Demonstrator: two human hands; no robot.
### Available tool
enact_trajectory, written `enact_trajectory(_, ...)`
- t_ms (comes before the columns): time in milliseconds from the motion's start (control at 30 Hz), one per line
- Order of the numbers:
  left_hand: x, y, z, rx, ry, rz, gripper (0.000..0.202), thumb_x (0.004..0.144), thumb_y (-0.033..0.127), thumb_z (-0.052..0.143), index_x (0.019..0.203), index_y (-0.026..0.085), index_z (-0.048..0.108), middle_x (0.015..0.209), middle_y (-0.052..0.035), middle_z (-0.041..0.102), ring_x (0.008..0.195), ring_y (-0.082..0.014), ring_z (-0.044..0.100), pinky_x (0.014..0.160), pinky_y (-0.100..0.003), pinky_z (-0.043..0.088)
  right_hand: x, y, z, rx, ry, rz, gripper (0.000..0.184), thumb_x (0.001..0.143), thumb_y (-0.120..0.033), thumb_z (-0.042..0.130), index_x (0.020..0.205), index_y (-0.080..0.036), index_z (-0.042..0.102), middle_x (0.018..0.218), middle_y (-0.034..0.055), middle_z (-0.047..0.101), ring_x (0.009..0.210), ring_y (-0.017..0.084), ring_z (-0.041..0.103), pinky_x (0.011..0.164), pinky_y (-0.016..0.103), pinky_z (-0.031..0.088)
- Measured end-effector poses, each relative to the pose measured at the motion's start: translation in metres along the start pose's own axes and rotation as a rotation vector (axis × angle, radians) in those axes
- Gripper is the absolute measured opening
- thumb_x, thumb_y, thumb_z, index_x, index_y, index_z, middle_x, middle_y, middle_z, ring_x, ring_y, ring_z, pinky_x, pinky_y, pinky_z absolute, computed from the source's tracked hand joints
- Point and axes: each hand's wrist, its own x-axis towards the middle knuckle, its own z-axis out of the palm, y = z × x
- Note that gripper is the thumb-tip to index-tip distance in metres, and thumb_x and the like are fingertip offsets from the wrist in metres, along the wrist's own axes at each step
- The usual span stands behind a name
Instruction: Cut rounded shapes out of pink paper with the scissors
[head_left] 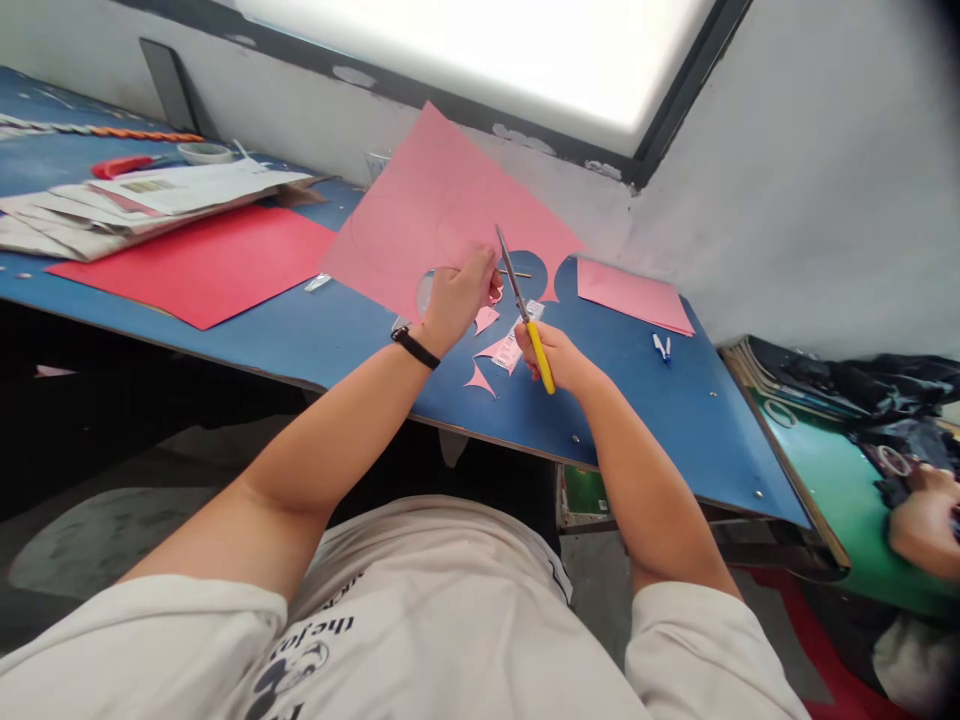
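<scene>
My left hand (463, 292), with a black band on its wrist, is closed on the lower edge of a large pink paper sheet (442, 190). Faint circles are drawn on the sheet, and rounded pieces are cut out of its lower edge. In my right hand (559, 355) is a pair of scissors (536, 350) with yellow handles, blades pointing up beside the sheet and my left fingers. Whether the blades touch the paper I cannot tell. Under my hands, pink paper scraps (481, 380) lie on the blue table around a printed packet (510, 345).
Red paper (217, 255) and a stack of papers (142, 205) lie on the left. A folded pink sheet (634, 293) and a blue-and-white pen (661, 347) are on the right. Another person's hand (930, 520) is over a green table (832, 480) at far right.
</scene>
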Motion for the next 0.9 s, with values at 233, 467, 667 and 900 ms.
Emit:
enact_trajectory(233,-0.003,0.002,0.001,0.01,0.03,0.013,0.044,0.109,0.044,0.071,0.071,0.021,0.07,0.071,-0.005,0.065,0.069,-0.0186,0.064,0.07,-0.034,0.053,0.001,0.006,-0.002,0.085,-0.042,0.05,0.077,0.091,-0.098,0.078,0.085,-0.028,0.048,0.071,-0.0031,0.045,0.063,0.016,0.046,0.053,0.032,0.044)
enact_trajectory(467,-0.008,0.011,0.001,0.024,-0.006,0.016,0.056,0.114,0.037,0.066,0.061,0.02,0.071,0.071,-0.0076,0.068,0.071,-0.0177,0.065,0.071,-0.033,0.055,0.001,0.008,0.002,0.14,-0.044,0.069,0.081,0.089,-0.105,0.073,0.086,-0.028,0.049,0.07,-0.0045,0.043,0.06,0.015,0.043,0.051,0.029,0.044)
enact_trajectory(667,-0.007,0.009,0.004,-0.002,-0.003,-0.011,0.051,0.114,0.035,0.069,0.065,0.02,0.074,0.075,-0.0068,0.07,0.071,-0.0163,0.066,0.071,-0.032,0.055,0.0,0.001,0.005,0.164,-0.074,0.096,0.08,0.091,-0.104,0.072,0.087,-0.028,0.048,0.068,-0.0049,0.041,0.059,0.015,0.043,0.051,0.03,0.044)
enact_trajectory(900,-0.008,0.003,0.001,-0.021,-0.049,0.016,0.044,0.11,0.041,0.074,0.072,0.02,0.076,0.078,-0.0061,0.072,0.075,-0.0173,0.067,0.074,-0.033,0.057,0.002,0.009,0.01,0.242,-0.093,0.071,0.083,0.09,-0.107,0.07,0.087,-0.028,0.045,0.066,-0.0067,0.04,0.057,0.013,0.04,0.052,0.029,0.041)
